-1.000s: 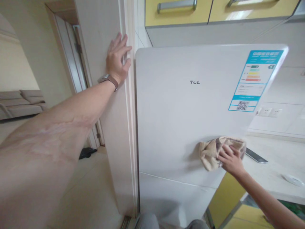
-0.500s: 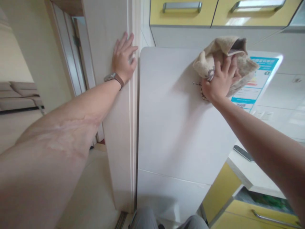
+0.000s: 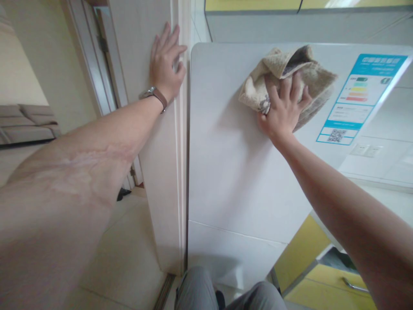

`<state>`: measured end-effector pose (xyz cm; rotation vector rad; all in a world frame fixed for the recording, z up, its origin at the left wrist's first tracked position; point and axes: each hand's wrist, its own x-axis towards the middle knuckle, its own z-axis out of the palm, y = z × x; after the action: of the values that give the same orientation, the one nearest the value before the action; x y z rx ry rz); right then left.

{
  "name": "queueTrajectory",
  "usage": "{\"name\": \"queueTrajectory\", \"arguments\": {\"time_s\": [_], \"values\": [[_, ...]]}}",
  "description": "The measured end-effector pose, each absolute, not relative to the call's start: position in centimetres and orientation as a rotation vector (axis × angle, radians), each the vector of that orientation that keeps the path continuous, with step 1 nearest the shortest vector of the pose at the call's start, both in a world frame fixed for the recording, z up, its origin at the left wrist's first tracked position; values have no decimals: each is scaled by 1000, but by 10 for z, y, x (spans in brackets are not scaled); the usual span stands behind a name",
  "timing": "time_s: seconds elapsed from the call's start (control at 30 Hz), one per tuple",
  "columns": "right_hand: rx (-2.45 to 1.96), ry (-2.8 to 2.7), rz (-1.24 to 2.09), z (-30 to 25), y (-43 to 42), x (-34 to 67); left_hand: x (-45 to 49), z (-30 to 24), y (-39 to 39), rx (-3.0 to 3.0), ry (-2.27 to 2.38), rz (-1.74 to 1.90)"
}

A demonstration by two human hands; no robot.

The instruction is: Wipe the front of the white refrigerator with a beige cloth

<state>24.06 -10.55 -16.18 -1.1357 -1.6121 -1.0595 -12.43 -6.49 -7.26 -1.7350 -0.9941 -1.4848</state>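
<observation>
- Kitchen and hallway met at a white wall edge (image 3: 176, 172), with a pale tiled floor (image 3: 129, 249) below and a grey sofa (image 3: 26, 122) far off to the left.
- Head view: a white fridge (image 3: 238, 172) stood just right of that wall edge, its door filling the middle of the view.
- On the door's upper right corner sat a blue energy label (image 3: 361, 97).
- Yellow cabinets (image 3: 325, 275) showed low on the right, under a pale counter (image 3: 396, 202).
- More yellow cabinet fronts ran along the top of the view, above the fridge.
- The right hand (image 3: 284, 114) lay high on the fridge door, fingers spread and pressing a beige cloth (image 3: 284, 75) flat against it.
- That hand was open over the cloth, palm down, not bunched round it.
- The cloth sat crumpled near the door's top edge, left of the label and apart from it.
- The left hand (image 3: 166, 64) rested flat and open on the wall, fingers pointing up, holding nothing.
- A watch (image 3: 155, 95) with a brown strap circled the left wrist.
- Grey trouser knees (image 3: 226, 292) showed at the bottom, just in front of the fridge.
</observation>
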Motion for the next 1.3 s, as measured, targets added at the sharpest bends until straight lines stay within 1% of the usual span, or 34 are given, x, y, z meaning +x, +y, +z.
{"name": "queueTrajectory", "arguments": {"time_s": [0.13,0.33,0.63,0.83,1.0,1.17,1.3], "values": [[-1058,-1613,-1095,-175,-95,240,-124,-72,-64,-1752,-975,-1499],[-1085,-1604,-1152,-192,-95,236,-131,-73,-58,-1730,-906,-1465],[-1069,-1642,-1114,-201,-97,233,-143,-56,-20,-1573,-986,-1249],[-1078,-1664,-1102,-204,-100,231,-131,-63,-25,-1544,-1050,-1253],[-1070,-1676,-1093,-215,-99,225,-106,-77,-31,-1471,-1094,-1326],[-1032,-1734,-1051,-243,-96,216,-95,-87,-33,-1387,-1121,-1274],[-965,-1882,-1014,-296,-95,208,-95,-92,-40,-1305,-1107,-1175]]}}
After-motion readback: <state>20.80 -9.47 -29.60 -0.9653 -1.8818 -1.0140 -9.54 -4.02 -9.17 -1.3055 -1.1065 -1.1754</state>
